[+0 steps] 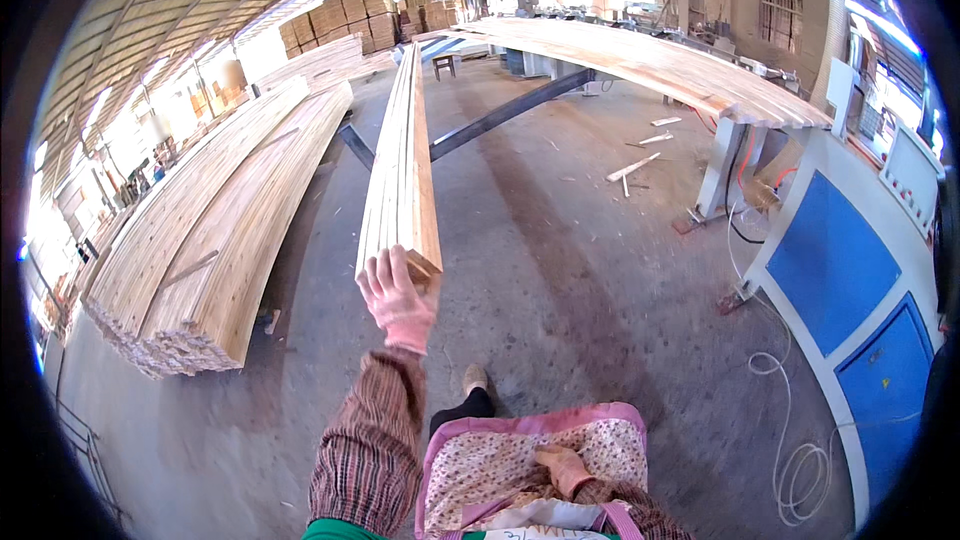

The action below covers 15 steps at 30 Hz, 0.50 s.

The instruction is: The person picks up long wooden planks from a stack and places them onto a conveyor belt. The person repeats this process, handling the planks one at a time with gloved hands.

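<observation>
Here, long boards [402, 175] stretch forward from the left hand [396, 292], clamped on their near end, while the right hand [564, 469], grip unclear, rests against the apron [482, 452].

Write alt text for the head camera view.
A person's left hand holds the near end of a bundle of long boards; the right hand is at a spotted apron. A wider board stack lies left, a blue-and-white machine stands right.

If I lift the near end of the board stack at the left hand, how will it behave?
The board stack will likely feel heavy at one end, since it runs so far back. It looks fairly stiff, lying nearly straight. It might slide apart along its visible seams; I see no strap.
</observation>
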Tool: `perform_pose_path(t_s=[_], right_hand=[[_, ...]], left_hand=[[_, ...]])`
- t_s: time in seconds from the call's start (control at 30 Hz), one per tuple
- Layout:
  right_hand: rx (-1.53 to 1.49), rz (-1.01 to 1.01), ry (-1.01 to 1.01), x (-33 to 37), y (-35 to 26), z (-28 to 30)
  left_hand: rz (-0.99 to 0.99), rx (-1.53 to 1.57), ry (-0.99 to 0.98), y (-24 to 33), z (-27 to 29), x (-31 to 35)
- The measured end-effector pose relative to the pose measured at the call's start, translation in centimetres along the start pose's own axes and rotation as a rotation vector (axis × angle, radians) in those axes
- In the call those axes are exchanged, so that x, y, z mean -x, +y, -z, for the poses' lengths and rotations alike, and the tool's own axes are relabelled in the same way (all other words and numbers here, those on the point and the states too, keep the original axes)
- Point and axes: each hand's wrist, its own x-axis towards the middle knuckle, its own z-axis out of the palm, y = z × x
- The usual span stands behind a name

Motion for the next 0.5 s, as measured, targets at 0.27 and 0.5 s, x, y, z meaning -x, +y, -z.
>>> perform_pose_path(t_s=[0.27,0.5], right_hand=[[0.829,0.672,-0.135,-2.5,1.9,1.4],[1.281,0.808,-0.212,0.9,-2.1,0.1]], left_hand=[[0.461,0.452,-0.995,9.3,5.3,25.8],[0.28,0.559,-1.688,10.5,4.8,38.0]])
